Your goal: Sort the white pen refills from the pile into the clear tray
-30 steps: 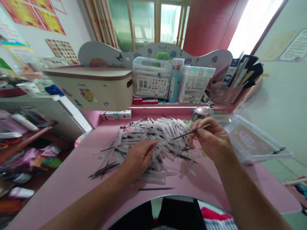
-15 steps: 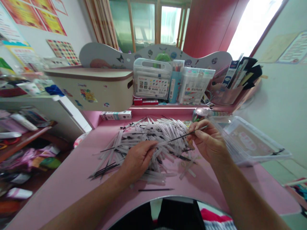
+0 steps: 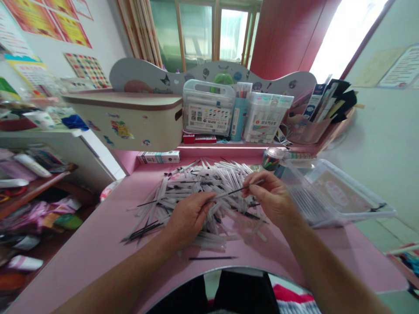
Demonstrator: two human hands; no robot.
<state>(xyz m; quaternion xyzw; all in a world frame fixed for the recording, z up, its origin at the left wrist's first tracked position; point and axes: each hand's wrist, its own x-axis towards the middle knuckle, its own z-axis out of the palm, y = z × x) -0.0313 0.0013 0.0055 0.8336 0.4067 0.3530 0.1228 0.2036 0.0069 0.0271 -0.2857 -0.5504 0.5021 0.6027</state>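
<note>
My left hand (image 3: 188, 218) is closed around a clear pen barrel (image 3: 220, 196), most of it hidden in the fingers. Between thumb and fingers, my right hand (image 3: 271, 198) pinches a dark pen refill (image 3: 235, 190), whose front part lies inside the barrel's open end. Both hands hover over a large heap of translucent pen barrels (image 3: 186, 187) on the pink desk (image 3: 108, 257). Several black refills (image 3: 140, 233) lie together at the heap's left. One single refill (image 3: 212, 258) rests near the desk's front edge.
To the right stands a clear plastic box (image 3: 363, 213), with a small jar (image 3: 271, 159) behind my right hand. A shelf at the back carries a beige lidded bin (image 3: 131, 122), marker cases (image 3: 208, 111) and a pen holder (image 3: 307, 131). A narrow carton (image 3: 159, 157) lies beneath.
My right hand has moved left and slightly down toward my left hand, and less of the refill shows between them. My left hand stays in place.
</note>
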